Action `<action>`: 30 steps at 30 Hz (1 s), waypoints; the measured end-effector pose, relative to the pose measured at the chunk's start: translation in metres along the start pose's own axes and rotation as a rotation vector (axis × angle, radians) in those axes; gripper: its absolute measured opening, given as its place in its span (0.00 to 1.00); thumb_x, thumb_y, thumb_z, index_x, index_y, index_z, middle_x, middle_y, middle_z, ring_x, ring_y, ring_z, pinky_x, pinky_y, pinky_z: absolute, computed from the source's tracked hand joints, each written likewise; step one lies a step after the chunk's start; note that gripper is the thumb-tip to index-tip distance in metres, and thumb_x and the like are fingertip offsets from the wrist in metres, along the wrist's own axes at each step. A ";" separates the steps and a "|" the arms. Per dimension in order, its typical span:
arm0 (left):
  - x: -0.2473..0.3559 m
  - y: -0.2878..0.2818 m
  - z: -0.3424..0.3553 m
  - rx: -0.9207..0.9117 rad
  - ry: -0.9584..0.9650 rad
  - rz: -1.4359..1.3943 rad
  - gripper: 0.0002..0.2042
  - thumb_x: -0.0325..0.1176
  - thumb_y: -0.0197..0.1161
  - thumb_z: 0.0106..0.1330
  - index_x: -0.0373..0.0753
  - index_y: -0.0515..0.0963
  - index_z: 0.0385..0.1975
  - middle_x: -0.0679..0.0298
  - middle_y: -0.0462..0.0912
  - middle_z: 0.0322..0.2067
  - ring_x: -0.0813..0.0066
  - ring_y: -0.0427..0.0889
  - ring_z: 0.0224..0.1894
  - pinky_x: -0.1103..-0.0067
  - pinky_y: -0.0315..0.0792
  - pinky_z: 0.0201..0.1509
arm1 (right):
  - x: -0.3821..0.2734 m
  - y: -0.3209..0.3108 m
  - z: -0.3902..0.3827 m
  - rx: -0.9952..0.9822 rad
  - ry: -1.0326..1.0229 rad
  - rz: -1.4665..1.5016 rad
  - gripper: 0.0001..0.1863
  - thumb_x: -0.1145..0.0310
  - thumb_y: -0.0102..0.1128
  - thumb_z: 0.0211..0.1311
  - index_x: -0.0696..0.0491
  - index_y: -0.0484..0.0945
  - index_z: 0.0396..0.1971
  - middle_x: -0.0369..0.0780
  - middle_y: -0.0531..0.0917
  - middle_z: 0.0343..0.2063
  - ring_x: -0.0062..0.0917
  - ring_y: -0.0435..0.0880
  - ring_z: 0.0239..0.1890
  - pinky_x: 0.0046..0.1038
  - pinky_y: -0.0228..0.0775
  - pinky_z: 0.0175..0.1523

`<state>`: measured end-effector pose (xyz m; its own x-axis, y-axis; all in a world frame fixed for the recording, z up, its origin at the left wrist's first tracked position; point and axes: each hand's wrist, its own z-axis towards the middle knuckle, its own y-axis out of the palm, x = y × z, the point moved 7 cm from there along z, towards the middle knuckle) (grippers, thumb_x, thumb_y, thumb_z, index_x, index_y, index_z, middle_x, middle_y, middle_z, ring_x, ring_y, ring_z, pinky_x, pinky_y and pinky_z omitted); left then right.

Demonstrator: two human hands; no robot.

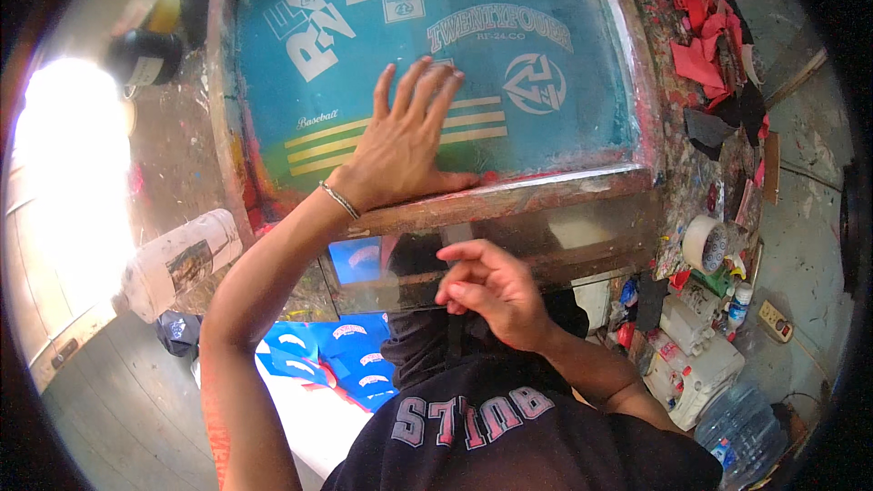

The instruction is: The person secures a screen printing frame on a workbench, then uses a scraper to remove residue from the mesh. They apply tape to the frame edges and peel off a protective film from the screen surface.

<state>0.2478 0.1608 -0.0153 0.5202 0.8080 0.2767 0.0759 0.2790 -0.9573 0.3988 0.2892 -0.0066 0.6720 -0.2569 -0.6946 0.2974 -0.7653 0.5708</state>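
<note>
Screen (596, 100) lies under left hand (397, 147), grip spread wide, empty; right hand (500, 298) curls half-open, holding nothing

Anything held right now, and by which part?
Nothing gripped: left hand rests spread on the screen; right hand is half-curled, apparently empty.

Screen (591, 109): smooth teal sheet, slight sheen. Frame (509, 207): wood, rough, paint-crusted. Worktop (591, 259): smooth, glossy, mirror-like; glass or plastic, cannot tell. Shirt (518, 450): matt black cloth. Red scraps (705, 36): matt, crumpled; cloth or paper unclear. Jug (741, 427): clear, shiny plastic. Container (150, 280): whitish plastic, stained.
</note>
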 end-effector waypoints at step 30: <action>-0.126 -0.040 0.140 0.092 -0.912 0.314 0.57 0.77 0.52 0.61 0.29 0.50 0.75 0.41 0.49 0.76 0.42 0.48 0.78 0.44 0.44 0.76 | -0.053 -0.138 -0.151 0.592 -0.375 -0.031 0.19 0.68 0.62 0.70 0.61 0.75 0.55 0.44 0.85 0.38 0.23 0.82 0.38 0.25 0.75 0.46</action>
<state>0.0605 0.1205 -0.0001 -0.3575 0.9339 0.0050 -0.0408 -0.0103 -0.9991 0.4243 0.4974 0.0178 0.3585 -0.3346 -0.8715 -0.1787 -0.9409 0.2878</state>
